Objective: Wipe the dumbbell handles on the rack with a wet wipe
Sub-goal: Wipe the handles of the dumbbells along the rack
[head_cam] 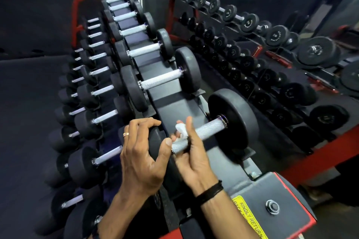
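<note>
head view: dumbbell rack (174, 91), dark grey with red frame ends, runs from the lower right up toward the upper left, its top tier carrying a row of black round-headed dumbbells with knurled silver handles. nearest dumbbell (232, 122) lies across the top tier, its far head large and black on the right, its near head mostly hidden under the left hand (141, 153). left hand rests over that near head, fingers curled across its top edge, thumb tip reaching toward the near end of the handle; a ring (125, 134) sits on one finger. right hand (191, 153) is at the nearest dumbbell's handle (206, 132), fingers wrapped under and round the bar near its left end, with a crumpled white wet wipe (181, 130) pinched between the fingers and the metal. the two hands sit just beside each other, thumb of the left almost meeting the fingers of the right. a black cord bracelet (210, 192) circles the right wrist. next dumbbell (161, 79) up the row sits apart from the hands. lower tiers on the left hold smaller dumbbells (101, 91). a yellow sticker (250, 219) with partly readable black lettering, "kindly return", lies on the rack's end plate beside a hex bolt (272, 207). a mirror (272, 44) behind reflects the rack.
</note>
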`<state>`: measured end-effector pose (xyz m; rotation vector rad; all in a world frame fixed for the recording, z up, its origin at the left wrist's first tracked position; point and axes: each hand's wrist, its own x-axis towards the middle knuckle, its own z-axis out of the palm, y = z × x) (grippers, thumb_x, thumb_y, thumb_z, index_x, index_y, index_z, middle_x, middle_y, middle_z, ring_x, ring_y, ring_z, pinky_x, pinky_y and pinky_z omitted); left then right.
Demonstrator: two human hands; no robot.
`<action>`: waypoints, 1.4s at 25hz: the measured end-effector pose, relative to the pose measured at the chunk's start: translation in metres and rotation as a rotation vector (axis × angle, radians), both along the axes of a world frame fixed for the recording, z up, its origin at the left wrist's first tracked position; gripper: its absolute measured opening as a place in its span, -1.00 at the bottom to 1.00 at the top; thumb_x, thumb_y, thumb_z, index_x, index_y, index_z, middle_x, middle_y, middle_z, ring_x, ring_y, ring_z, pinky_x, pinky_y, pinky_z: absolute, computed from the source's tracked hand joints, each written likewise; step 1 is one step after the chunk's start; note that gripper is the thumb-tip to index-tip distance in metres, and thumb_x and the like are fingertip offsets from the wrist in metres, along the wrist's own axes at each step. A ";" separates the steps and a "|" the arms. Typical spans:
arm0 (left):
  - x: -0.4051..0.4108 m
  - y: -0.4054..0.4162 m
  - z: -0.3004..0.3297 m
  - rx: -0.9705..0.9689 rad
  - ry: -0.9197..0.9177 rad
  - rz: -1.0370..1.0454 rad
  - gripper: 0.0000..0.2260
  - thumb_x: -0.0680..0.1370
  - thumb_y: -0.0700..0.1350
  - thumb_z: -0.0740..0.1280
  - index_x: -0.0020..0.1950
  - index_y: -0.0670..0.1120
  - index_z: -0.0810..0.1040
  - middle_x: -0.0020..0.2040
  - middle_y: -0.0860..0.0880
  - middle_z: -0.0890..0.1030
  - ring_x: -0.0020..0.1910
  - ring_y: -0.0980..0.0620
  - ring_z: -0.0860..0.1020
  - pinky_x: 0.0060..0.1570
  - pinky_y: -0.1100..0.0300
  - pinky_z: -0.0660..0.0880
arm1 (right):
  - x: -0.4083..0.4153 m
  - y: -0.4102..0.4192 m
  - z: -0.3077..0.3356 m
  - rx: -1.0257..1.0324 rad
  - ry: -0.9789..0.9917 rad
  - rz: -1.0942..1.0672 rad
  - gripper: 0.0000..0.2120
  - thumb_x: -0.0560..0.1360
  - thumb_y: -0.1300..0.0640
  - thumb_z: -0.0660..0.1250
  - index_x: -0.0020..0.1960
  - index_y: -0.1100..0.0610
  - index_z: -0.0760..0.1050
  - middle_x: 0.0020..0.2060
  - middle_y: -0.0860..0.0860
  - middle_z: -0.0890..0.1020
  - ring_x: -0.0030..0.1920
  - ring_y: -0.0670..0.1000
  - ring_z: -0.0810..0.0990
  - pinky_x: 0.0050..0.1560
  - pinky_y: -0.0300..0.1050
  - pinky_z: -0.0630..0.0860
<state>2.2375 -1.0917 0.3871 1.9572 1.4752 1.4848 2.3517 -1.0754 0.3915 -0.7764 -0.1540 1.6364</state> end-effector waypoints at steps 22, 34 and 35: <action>0.000 -0.001 0.000 0.001 -0.006 0.003 -0.62 0.49 0.09 0.22 0.15 -0.13 0.54 0.09 -0.01 0.49 0.09 0.00 0.45 0.12 0.01 0.38 | 0.040 -0.010 -0.006 -0.130 -0.744 -0.470 -0.53 0.53 -0.19 0.27 -0.35 0.15 0.33 -0.56 0.05 0.40 -0.64 -0.02 0.34 -0.63 -0.25 0.27; -0.001 -0.001 -0.001 0.008 -0.005 -0.003 -0.62 0.50 0.09 0.23 0.18 -0.12 0.54 0.09 0.01 0.47 0.09 -0.03 0.45 0.15 0.06 0.37 | 0.030 -0.008 0.003 -0.146 -0.319 -0.730 -0.93 0.58 0.17 0.30 -0.06 0.16 0.47 -0.28 0.05 0.56 -0.33 -0.10 0.55 -0.36 -0.29 0.51; -0.001 -0.001 -0.002 0.008 -0.001 -0.004 -0.62 0.50 0.09 0.23 0.18 -0.12 0.54 0.09 0.01 0.48 0.09 -0.04 0.45 0.15 0.05 0.37 | 0.030 -0.014 0.008 -0.127 -0.300 -0.696 -0.96 0.58 0.20 0.29 -0.03 0.17 0.49 -0.23 0.05 0.58 -0.24 -0.08 0.57 -0.26 -0.28 0.53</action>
